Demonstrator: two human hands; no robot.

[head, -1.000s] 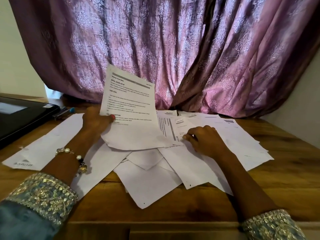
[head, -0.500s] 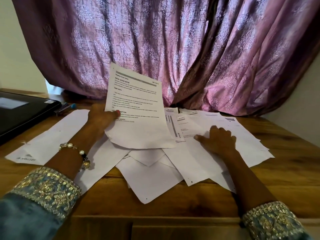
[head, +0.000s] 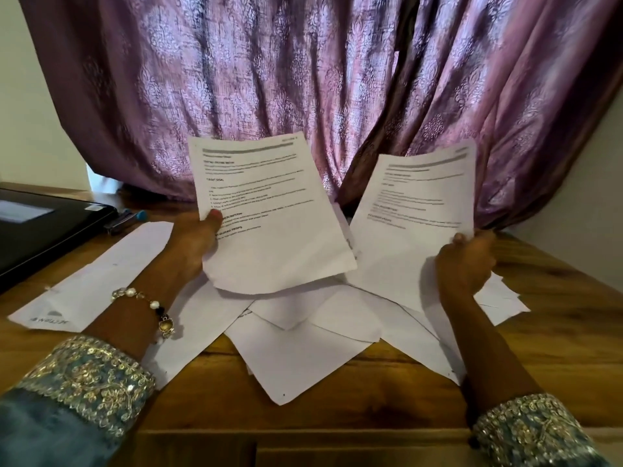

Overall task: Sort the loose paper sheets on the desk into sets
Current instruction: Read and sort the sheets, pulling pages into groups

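My left hand (head: 194, 244) pinches a printed sheet (head: 266, 210) by its left edge and holds it upright above the desk. My right hand (head: 467, 261) grips a second printed sheet (head: 414, 214) at its lower right edge, also raised and facing me. Below both lies a loose pile of white sheets (head: 296, 345), overlapping at odd angles on the wooden desk (head: 556, 325). One long sheet (head: 91, 281) lies apart to the left, partly under my left forearm.
A closed black laptop (head: 37, 227) sits at the far left with pens (head: 126, 219) beside it. A purple patterned curtain (head: 303, 79) hangs right behind the desk. The desk's front edge runs just below the pile.
My right hand has lifted a printed sheet off the pile and raised it upright. The left hand has tilted its sheet more upright and slightly right.
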